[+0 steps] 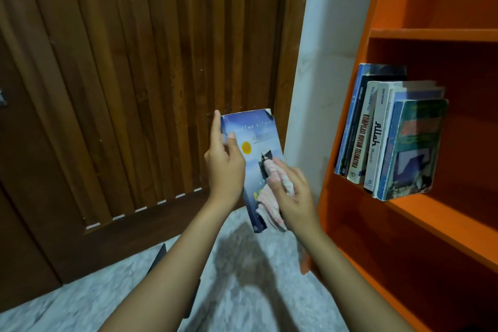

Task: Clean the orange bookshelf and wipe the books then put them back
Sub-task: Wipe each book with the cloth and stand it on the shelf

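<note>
Wooden slatted door (129,75): fills the left and centre of the view, closed, behind the hands.

Orange bookshelf (436,221): stands on the right, against a white wall (318,62). Three compartments are partly visible. The upper and lower ones show no books in the visible part.

Marble-patterned floor (242,291): below the arms.

Row of books (388,132): in the middle compartment, spines outward, leaning left against the shelf's side panel. Bare shelf board lies to the right of the row.

Blue paperback (254,140): held in the air in front of the door, well apart from the shelf and to its left. Front cover faces the camera. Its long axis runs near upright, the top tipped left and the bottom toward the shelf. The top corner is worn.

Left hand (225,167): grips the paperback's left edge, thumb on the cover, fingers behind.

Right hand (292,197): fingers curled over a checked cloth (272,198), pressing it on the lower cover.

Assessment: wiping of this book is in hand and its return is not yet done. The shelf lies to the right of both hands. The right hand is nearer but occupied with the cloth, so the left hand would have to carry the book rightward across the body and stand it upright beside the row.
</note>
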### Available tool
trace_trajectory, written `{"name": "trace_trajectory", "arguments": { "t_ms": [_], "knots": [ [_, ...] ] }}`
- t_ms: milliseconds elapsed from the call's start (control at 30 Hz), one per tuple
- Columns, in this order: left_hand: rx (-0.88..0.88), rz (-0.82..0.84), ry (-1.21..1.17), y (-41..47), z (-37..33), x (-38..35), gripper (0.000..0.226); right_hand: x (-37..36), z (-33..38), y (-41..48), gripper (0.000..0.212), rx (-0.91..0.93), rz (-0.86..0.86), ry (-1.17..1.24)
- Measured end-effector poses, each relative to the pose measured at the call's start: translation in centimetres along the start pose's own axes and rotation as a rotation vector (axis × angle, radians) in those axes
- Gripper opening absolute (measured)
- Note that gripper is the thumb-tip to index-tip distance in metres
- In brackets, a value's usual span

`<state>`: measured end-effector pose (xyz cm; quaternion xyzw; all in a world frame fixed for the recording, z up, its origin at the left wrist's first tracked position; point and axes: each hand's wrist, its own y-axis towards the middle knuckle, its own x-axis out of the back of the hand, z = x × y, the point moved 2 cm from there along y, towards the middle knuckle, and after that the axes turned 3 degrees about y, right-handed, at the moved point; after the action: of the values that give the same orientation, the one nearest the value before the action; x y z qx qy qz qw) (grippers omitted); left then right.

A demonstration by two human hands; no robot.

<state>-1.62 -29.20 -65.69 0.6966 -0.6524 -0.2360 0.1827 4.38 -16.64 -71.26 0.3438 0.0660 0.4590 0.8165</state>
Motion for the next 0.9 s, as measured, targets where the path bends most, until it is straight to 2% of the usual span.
{"name": "trace_trajectory", "arguments": {
  "t_ms": [67, 133, 300, 367, 433, 533, 567, 600, 700, 733, 767, 800, 867, 900],
  "knots": [
    [0.023, -0.053, -0.108, 0.3, 0.3, 0.1, 0.045, 0.8, 0.4, 1.4, 0.032, -0.017, -0.101, -0.019],
    [0.060, -0.022, -0.189, 0.1, -0.1, -0.2, 0.041, 1.1, 1.8, 2.9, 0.035, 0.055, -0.146, -0.064],
    [-0.010, 0.088, -0.247, -0.4, -1.6, -0.7, 0.040, 0.0, 7.0, 5.7, 0.042, 0.436, -0.020, -0.395],
    [-0.030, 0.079, -0.269, -0.2, -1.7, -0.6, 0.040, 0.4, 7.0, 6.6, 0.043, 0.509, -0.041, -0.478],
    [-0.038, 0.059, -0.278, 0.0, -1.6, -0.3, 0.040, 1.3, 5.7, 6.9, 0.040, 0.396, -0.153, -0.441],
    [-0.009, 0.062, -0.282, -0.2, -1.1, -0.5, 0.038, 2.0, 3.5, 6.6, 0.033, 0.034, -0.314, -0.289],
    [-0.003, 0.061, -0.274, -0.4, -1.0, -0.6, 0.038, 1.8, 3.4, 6.1, 0.033, -0.004, -0.335, -0.285],
    [-0.003, 0.050, -0.267, -0.6, -1.0, -0.8, 0.038, 1.4, 3.7, 5.6, 0.034, 0.036, -0.325, -0.294],
    [0.012, 0.019, -0.272, -0.6, -0.4, -1.2, 0.039, -0.4, 4.5, 3.3, 0.036, 0.374, -0.115, -0.449],
    [0.022, 0.014, -0.278, -0.4, -0.2, -1.2, 0.040, -0.6, 4.1, 2.8, 0.037, 0.441, -0.080, -0.495],
    [0.027, 0.009, -0.277, -0.2, 0.1, -1.2, 0.040, -0.3, 3.5, 2.8, 0.037, 0.426, -0.099, -0.499],
    [0.027, 0.001, -0.271, 0.0, 0.4, -1.1, 0.040, 0.3, 3.1, 2.9, 0.035, 0.332, -0.162, -0.472],
    [0.045, -0.019, -0.280, 0.3, 0.9, -1.1, 0.040, 1.4, 1.6, 3.3, 0.031, 0.018, -0.293, -0.357],
    [0.050, -0.033, -0.282, 0.3, 0.9, -1.1, 0.039, 1.5, 1.1, 3.1, 0.032, -0.064, -0.325, -0.343]
  ]
}}
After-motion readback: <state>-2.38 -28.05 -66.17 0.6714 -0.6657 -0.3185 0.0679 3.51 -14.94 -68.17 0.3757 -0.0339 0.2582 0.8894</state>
